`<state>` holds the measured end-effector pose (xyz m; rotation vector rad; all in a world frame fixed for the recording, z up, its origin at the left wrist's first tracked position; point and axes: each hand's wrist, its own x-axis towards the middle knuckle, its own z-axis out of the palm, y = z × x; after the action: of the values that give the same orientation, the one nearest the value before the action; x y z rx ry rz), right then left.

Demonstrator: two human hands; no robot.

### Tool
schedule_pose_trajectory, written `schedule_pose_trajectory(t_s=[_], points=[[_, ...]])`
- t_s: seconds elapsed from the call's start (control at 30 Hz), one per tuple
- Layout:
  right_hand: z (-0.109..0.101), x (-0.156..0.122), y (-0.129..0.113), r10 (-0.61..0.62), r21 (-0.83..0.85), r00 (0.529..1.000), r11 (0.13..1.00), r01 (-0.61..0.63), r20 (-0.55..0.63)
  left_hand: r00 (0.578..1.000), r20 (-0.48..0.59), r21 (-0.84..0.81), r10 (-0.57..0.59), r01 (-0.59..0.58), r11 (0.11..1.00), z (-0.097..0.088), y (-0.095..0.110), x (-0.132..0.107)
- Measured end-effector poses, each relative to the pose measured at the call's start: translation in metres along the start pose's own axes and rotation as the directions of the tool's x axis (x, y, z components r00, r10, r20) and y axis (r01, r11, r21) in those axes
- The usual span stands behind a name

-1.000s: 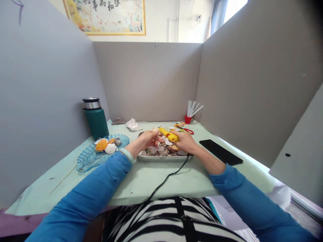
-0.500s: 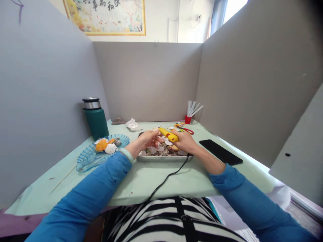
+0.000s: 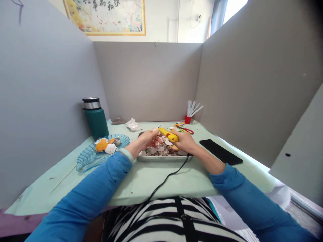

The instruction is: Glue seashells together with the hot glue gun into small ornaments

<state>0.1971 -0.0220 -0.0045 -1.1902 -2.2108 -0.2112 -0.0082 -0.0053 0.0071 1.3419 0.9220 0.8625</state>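
My right hand point(image 3: 185, 141) is wrapped round a yellow glue gun point(image 3: 168, 135), its nozzle pointing up and to the left. A black cord point(image 3: 165, 179) runs from it down to the table's front edge. My left hand point(image 3: 148, 139), with a pale bracelet at the wrist, pinches what looks like a pale shell point(image 3: 155, 129) close to the nozzle; fingers hide most of it. Both hands are above a shallow metal tray point(image 3: 164, 159), which holds many loose shells point(image 3: 161, 150) in white, pink and brown.
On the left are a blue shell-shaped dish point(image 3: 87, 161) with orange and white shells, a green bottle point(image 3: 96, 121) and a thin stick point(image 3: 63, 178). Red-handled scissors point(image 3: 188, 130), a red cup of glue sticks point(image 3: 188, 119) and a black phone point(image 3: 220, 151) lie right. Grey partitions point(image 3: 148, 80) surround the table.
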Motion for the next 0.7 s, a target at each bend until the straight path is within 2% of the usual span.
schedule_pose_trajectory(t_s=[0.33,0.7], points=[[-0.0006,-0.0003,-0.0009,-0.004,0.002,1.000,1.000,0.004,0.002,1.000,-0.027,-0.051,0.013,-0.015,0.999,0.0007,0.0013,-0.0008],[-0.0001,-0.0001,-0.0005,-0.013,-0.020,1.000,1.000,0.013,0.006,0.999,-0.032,-0.033,-0.030,0.029,0.999,0.0023,0.0030,-0.0018]])
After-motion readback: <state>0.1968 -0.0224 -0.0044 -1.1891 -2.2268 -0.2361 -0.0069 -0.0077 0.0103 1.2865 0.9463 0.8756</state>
